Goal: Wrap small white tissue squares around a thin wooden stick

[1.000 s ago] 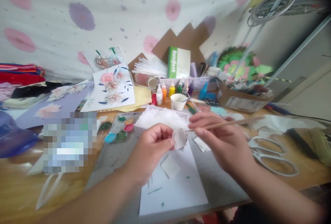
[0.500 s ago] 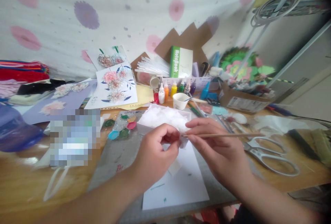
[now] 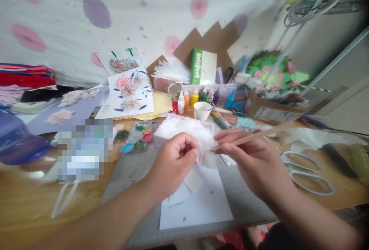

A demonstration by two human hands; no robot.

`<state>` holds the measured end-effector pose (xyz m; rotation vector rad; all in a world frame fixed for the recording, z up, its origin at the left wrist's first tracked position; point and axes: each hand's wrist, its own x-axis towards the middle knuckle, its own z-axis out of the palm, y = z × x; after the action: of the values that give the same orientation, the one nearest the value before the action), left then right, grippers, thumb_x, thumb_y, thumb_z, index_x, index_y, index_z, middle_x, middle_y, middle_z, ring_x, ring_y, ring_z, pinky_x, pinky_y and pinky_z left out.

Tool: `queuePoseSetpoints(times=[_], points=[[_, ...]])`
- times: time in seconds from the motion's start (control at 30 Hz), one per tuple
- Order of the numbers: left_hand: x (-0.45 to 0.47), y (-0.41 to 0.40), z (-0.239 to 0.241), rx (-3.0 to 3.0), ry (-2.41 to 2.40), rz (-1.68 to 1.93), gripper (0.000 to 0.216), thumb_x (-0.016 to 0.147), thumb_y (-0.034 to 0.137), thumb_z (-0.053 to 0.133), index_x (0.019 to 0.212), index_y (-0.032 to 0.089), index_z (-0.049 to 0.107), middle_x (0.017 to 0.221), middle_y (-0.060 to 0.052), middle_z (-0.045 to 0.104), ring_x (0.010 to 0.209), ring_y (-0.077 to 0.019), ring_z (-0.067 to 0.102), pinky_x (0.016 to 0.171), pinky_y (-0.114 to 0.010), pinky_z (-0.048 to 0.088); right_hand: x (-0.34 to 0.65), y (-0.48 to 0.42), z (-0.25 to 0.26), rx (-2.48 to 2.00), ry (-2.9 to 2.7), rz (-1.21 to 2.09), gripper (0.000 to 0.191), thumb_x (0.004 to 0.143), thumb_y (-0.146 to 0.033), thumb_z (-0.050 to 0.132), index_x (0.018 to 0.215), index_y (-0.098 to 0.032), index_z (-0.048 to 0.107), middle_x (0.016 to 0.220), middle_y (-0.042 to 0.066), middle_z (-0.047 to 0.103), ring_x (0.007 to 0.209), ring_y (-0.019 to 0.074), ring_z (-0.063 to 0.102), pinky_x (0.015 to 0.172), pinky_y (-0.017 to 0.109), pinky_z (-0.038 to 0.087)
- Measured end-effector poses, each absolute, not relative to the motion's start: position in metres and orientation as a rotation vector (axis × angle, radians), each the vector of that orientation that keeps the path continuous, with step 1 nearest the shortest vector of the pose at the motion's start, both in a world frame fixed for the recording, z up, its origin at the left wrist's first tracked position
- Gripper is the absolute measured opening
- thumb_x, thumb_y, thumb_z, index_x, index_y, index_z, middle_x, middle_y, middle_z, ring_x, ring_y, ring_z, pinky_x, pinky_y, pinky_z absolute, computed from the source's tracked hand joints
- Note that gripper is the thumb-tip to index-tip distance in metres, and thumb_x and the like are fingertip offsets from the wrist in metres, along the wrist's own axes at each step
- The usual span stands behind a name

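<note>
Wooden counter [image 3: 31, 204], with a grey mat [image 3: 127, 169] beneath the work: my right fingers [image 3: 232, 154] grip a slender stick [image 3: 268, 130], whose long axis slants from a low tip, pointing left toward my left fingers [image 3: 188, 161], to a raised far end at right. My left fingers pinch a blurred pale sheet [image 3: 206, 157], which hangs just beside that tip; contact is unclear.

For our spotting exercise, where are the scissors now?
In the head view, the scissors lie on the right side, just right of the right hand.
</note>
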<state>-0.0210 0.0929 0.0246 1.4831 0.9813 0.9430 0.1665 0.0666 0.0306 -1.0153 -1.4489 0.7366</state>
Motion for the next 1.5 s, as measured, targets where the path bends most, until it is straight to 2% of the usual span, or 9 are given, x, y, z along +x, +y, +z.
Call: queuePoseSetpoints(times=[0.17,0.33,0.5,0.6,0.8,1.0,1.23,1.37,1.5], points=[[-0.022,0.092,0.024,1.542,0.96,0.917,0.007,0.089,0.02,0.054,0.082,0.02,0.055,0.068,0.006,0.049,0.061,-0.0097,0.043,0.054,-0.022,0.034,0.177,0.066,0.027,-0.988,-1.331,0.99,0.006,0.082,-0.027,0.075,0.078,-0.025,0.078,0.087,0.004,0.074,0.085,0.0199,0.069,0.069,0.031,0.058],[-0.023,0.092,0.022,1.535,0.862,0.847,0.009,0.093,0.028,0.053,0.09,0.02,0.057,0.073,0.005,0.051,0.066,-0.01,0.044,0.06,-0.022,0.035,0.178,0.062,0.032,-0.939,-1.328,1.075,0.009,0.082,-0.025,0.075,0.075,-0.026,0.08,0.082,0.003,0.074,0.083,0.0168,0.068,0.072,0.027,0.057],[-0.021,0.092,0.022,1.458,0.813,0.754,0.027,0.078,0.039,0.072,0.093,0.02,0.059,0.075,0.003,0.054,0.065,-0.0119,0.047,0.058,-0.024,0.037,0.179,0.059,0.033,-0.944,-1.277,1.113,0.006,0.081,-0.025,0.076,0.077,-0.025,0.08,0.082,0.003,0.074,0.079,0.0164,0.068,0.069,0.027,0.057],[-0.019,0.091,0.022,1.548,0.937,0.697,0.024,0.075,0.036,0.073,0.085,0.018,0.061,0.069,0.003,0.053,0.062,-0.0127,0.045,0.056,-0.025,0.035,0.178,0.058,0.032,-0.968,-1.246,1.089,0.004,0.079,-0.027,0.078,0.076,-0.025,0.08,0.082,0.004,0.073,0.082,0.0185,0.069,0.068,0.029,0.057],[-0.018,0.091,0.021,1.513,1.004,0.805,0.021,0.08,0.03,0.066,0.07,0.018,0.052,0.062,0.006,0.042,0.057,-0.0097,0.037,0.053,-0.023,0.03,0.175,0.057,0.029,-0.94,-1.34,0.996,0.006,0.082,-0.028,0.076,0.077,-0.029,0.078,0.085,0.002,0.076,0.106,0.0235,0.066,0.09,0.039,0.055],[-0.015,0.093,0.02,1.092,0.851,0.968,0.027,0.08,0.029,0.069,0.067,0.018,0.047,0.066,0.004,0.048,0.066,-0.0116,0.049,0.067,-0.027,0.045,0.167,0.056,0.027,-0.925,-1.496,0.918,0.01,0.082,-0.027,0.075,0.074,-0.032,0.078,0.078,0.001,0.075,0.121,0.0257,0.059,0.101,0.044,0.05],[-0.019,0.095,0.019,1.144,0.831,0.911,0.022,0.076,0.031,0.073,0.076,0.018,0.055,0.067,0.004,0.05,0.065,-0.0115,0.05,0.066,-0.027,0.044,0.164,0.066,0.021,-1.02,-1.316,0.86,0.005,0.08,-0.028,0.077,0.074,-0.029,0.078,0.092,0.004,0.078,0.1,0.0245,0.07,0.072,0.032,0.059],[-0.024,0.098,0.023,1.505,1.042,0.905,0.016,0.075,0.027,0.072,0.088,0.02,0.065,0.066,0.005,0.051,0.062,-0.0121,0.047,0.06,-0.026,0.04,0.17,0.072,0.033,-1.124,-1.373,0.871,0.012,0.077,-0.032,0.078,0.068,-0.023,0.077,0.088,0.006,0.078,0.091,0.0243,0.072,0.07,0.032,0.059],[-0.024,0.097,0.026,1.74,1.089,0.904,0.002,0.075,0.019,0.066,0.076,0.02,0.066,0.064,0.003,0.058,0.061,-0.0129,0.051,0.058,-0.025,0.039,0.173,0.073,0.044,-1.213,-1.438,0.932,0.018,0.077,-0.034,0.076,0.066,-0.02,0.076,0.088,0.008,0.078,0.071,0.0193,0.071,0.059,0.028,0.058]])
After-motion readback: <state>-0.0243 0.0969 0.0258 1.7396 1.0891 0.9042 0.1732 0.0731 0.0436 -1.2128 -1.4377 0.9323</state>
